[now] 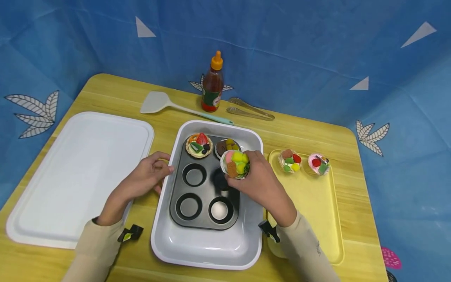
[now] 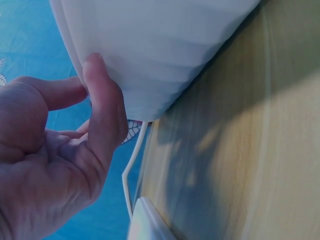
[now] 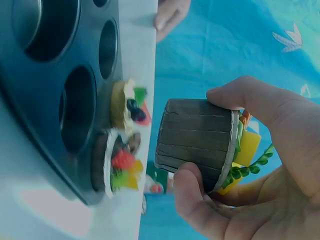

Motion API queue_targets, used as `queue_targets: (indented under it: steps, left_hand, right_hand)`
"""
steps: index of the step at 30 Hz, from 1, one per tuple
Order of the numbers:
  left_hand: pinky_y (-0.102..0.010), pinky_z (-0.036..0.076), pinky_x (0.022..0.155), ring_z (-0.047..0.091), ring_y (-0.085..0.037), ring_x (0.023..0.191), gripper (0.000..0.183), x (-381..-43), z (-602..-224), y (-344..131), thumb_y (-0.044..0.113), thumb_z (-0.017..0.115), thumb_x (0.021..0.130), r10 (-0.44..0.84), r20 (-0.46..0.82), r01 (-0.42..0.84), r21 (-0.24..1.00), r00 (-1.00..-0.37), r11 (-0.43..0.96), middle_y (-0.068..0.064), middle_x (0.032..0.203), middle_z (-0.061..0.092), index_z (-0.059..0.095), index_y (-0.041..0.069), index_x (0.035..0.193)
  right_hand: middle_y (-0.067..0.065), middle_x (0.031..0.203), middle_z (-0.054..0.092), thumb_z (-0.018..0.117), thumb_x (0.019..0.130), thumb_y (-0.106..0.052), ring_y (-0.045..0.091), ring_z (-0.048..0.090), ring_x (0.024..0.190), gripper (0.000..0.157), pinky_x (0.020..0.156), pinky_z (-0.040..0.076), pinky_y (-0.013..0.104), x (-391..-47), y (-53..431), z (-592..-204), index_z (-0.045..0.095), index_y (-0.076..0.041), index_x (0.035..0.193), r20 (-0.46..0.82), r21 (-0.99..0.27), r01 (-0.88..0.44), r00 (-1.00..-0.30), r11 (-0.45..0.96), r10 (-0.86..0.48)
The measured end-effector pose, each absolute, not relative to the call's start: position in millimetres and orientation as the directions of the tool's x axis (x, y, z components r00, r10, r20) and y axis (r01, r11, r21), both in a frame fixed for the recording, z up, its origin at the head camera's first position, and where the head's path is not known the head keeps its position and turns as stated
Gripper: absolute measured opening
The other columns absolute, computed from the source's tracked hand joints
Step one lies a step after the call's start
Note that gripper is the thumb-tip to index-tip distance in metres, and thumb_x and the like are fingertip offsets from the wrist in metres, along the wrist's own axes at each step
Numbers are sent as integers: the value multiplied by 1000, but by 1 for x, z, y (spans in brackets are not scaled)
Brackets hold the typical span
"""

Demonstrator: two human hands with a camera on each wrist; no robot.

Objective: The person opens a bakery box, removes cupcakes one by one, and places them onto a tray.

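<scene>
A blue cloth printed with leaves and triangles hangs beyond a deep white tub, which stands on a wood-grain table. A flat white tray lies left of the tub, a yellow tray just right of it. Inside the tub rests a dark six-cup muffin tin. A pale spatula with a green-tipped handle lies just beyond the tub's far rim. A person's right hand, fingers and thumb clamped on a fruit-topped cupcake, holds it upright over the tub, clear of the tin. The left hand, fingers curled, pinches the tub's left rim. A red sauce bottle stands beyond the tub, metal tongs to its right. In the tub, the tin's far row holds a fruit tart on the left and a chocolate-topped cupcake on the right. Right of the tub, a red-and-green-topped cupcake and a pink-frosted cupcake, the farther one, sit along the yellow tray's far edge.
</scene>
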State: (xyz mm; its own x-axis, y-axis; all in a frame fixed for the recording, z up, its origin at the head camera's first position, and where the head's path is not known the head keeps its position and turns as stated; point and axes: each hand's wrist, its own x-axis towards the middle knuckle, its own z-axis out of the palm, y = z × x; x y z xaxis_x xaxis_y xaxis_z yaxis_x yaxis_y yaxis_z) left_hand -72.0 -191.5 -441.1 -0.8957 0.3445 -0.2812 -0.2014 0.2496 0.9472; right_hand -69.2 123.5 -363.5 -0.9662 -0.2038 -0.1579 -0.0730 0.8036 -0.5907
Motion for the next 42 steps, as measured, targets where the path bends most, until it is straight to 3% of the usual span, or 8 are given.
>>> queue_targets:
  steps: [4,10,12,17,19,34,42]
  left_hand:
    - [-45,61,54,69,-32,62,48,-72,-441,-194,18,60,102,347,-275,-195,949,-896,249,-26,98,65,39,-6,137]
    - [-45,61,54,70,-32,65,47,-72,-442,-193,17,61,101,347,-275,-200,951,-897,237,-27,98,65,39,-7,136]
    - [-45,61,54,70,-32,65,48,-72,-442,-193,17,61,101,349,-279,-203,950,-895,238,-27,98,65,39,-7,137]
    - [-44,61,54,70,-32,66,48,-73,-440,-191,18,61,102,351,-288,-203,945,-891,258,-26,99,65,39,-7,137]
    - [-44,61,54,70,-31,67,48,-73,-440,-191,17,61,102,350,-288,-203,944,-891,261,-26,99,66,39,-7,137]
    - [-44,61,54,70,-31,69,50,-73,-442,-191,18,62,101,340,-281,-198,945,-897,260,-28,101,68,38,-7,137]
    - [-44,61,54,70,-30,69,51,-73,-442,-191,19,62,101,338,-284,-201,944,-897,261,-27,100,67,38,-7,137]
  right_hand:
    - [13,113,57,84,76,-36,28,56,95,67,81,56,42,-69,140,-361,55,1,124,-127,-600,-59,-978,798,-168]
    - [11,96,56,84,77,-32,27,53,86,50,74,50,39,-65,175,-359,58,-2,108,-39,-594,-57,-994,802,-99]
    - [15,105,59,83,79,-32,29,55,90,53,75,49,40,-62,188,-359,58,0,114,-29,-587,-32,-998,809,-60]
    - [16,108,61,81,82,-38,29,59,85,62,70,50,37,-51,217,-362,58,4,120,-32,-551,48,-999,833,36]
    - [14,99,59,80,82,-40,28,58,80,61,66,50,35,-47,224,-364,57,4,117,-38,-530,79,-997,845,69]
    - [23,108,58,80,81,-37,37,57,96,63,78,50,51,-29,242,-403,56,9,117,-66,-521,211,-976,827,208]
    - [26,105,59,81,80,-34,40,58,95,60,77,51,55,-24,247,-423,58,11,112,-25,-512,229,-967,828,252]
